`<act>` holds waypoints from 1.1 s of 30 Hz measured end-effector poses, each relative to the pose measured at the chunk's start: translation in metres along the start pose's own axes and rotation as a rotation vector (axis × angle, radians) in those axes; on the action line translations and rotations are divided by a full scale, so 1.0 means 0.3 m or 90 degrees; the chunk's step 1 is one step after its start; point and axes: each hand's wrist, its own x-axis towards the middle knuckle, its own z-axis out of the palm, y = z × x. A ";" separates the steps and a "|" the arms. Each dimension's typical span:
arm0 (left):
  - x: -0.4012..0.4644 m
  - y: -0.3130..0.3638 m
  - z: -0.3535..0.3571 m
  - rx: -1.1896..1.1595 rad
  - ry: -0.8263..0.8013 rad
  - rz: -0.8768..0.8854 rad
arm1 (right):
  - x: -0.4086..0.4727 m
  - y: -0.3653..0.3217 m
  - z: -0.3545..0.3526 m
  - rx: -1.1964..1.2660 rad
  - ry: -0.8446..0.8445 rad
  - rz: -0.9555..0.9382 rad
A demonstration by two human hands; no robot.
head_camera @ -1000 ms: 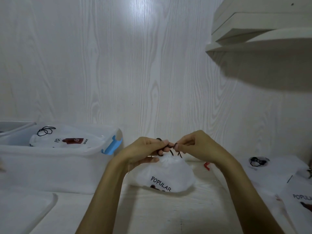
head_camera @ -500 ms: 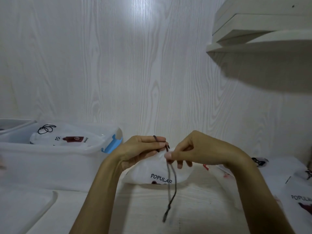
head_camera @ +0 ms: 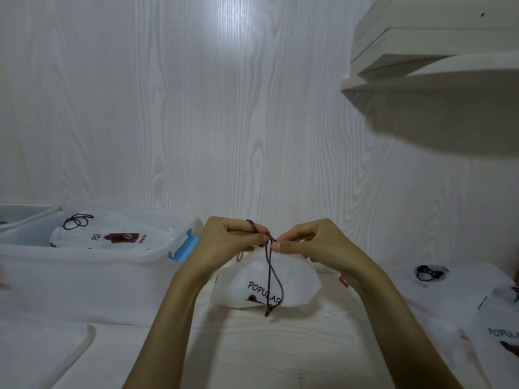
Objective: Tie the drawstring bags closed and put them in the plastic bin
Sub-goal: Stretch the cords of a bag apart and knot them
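A white drawstring bag printed POPULAR sits on the table in front of me, its mouth gathered. My left hand holds the dark brown drawstring, which is looped round its forefinger. My right hand pinches the same string at the bag's top, fingertips close to the left hand's. The string's ends hang down over the bag's front. The clear plastic bin with a blue latch stands at the left, and a tied white bag lies inside it.
More white bags lie flat on the table at the right, one with a black print. A clear lid lies at the lower left. A white shelf juts from the wall at the upper right.
My right hand pulled the string down and out toward me, then came back up to the bag's top. The string's ends now hang shorter over the bag's front.
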 end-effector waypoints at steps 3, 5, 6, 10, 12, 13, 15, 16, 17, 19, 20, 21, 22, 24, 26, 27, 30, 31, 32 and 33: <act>0.006 -0.005 0.025 0.007 0.054 0.073 | 0.002 0.004 0.004 -0.002 -0.011 0.028; 0.007 -0.014 0.041 -0.006 0.071 0.108 | 0.006 0.009 0.003 0.015 -0.025 0.064; 0.007 -0.018 0.046 -0.020 0.075 0.118 | 0.011 0.015 0.004 0.052 -0.037 0.091; 0.003 -0.017 0.046 -0.036 0.051 0.139 | 0.028 0.040 0.021 0.212 -0.086 0.179; -0.001 -0.013 0.041 -0.028 0.038 0.145 | 0.035 0.049 0.032 0.258 -0.091 0.170; -0.002 -0.013 0.036 -0.028 0.035 0.145 | 0.038 0.051 0.034 0.277 -0.083 0.165; -0.007 -0.010 0.028 -0.040 0.020 0.141 | 0.039 0.056 0.036 0.303 -0.068 0.160; -0.009 -0.008 0.024 -0.041 0.011 0.137 | 0.039 0.058 0.037 0.306 -0.064 0.162; -0.008 -0.008 0.019 -0.035 0.001 0.134 | 0.040 0.062 0.037 0.303 -0.061 0.167; -0.010 -0.008 0.009 -0.019 -0.021 0.118 | 0.042 0.070 0.034 0.297 -0.060 0.178; -0.012 -0.008 0.006 -0.013 -0.029 0.109 | 0.043 0.074 0.032 0.305 -0.062 0.184; -0.012 -0.010 0.003 -0.006 -0.035 0.102 | 0.045 0.077 0.031 0.328 -0.071 0.190; -0.013 -0.011 0.002 -0.002 -0.040 0.096 | 0.047 0.080 0.031 0.368 -0.091 0.191; -0.015 -0.012 0.006 -0.005 -0.046 0.088 | 0.050 0.082 0.036 0.496 -0.170 0.191; -0.013 -0.012 0.009 -0.010 -0.035 0.084 | 0.051 0.080 0.037 0.602 -0.218 0.195; -0.011 -0.012 0.009 -0.017 -0.025 0.081 | 0.051 0.081 0.026 0.609 -0.207 0.201; -0.011 -0.012 -0.008 -0.054 0.008 0.068 | 0.044 0.070 -0.034 0.394 -0.038 0.210; -0.011 -0.013 -0.016 -0.061 0.013 0.064 | 0.032 0.062 -0.057 0.247 0.038 0.216; -0.012 -0.014 -0.023 -0.062 0.015 0.060 | 0.021 0.062 -0.080 0.097 0.098 0.230; -0.012 -0.015 -0.025 -0.062 0.014 0.056 | 0.014 0.068 -0.098 -0.033 0.132 0.246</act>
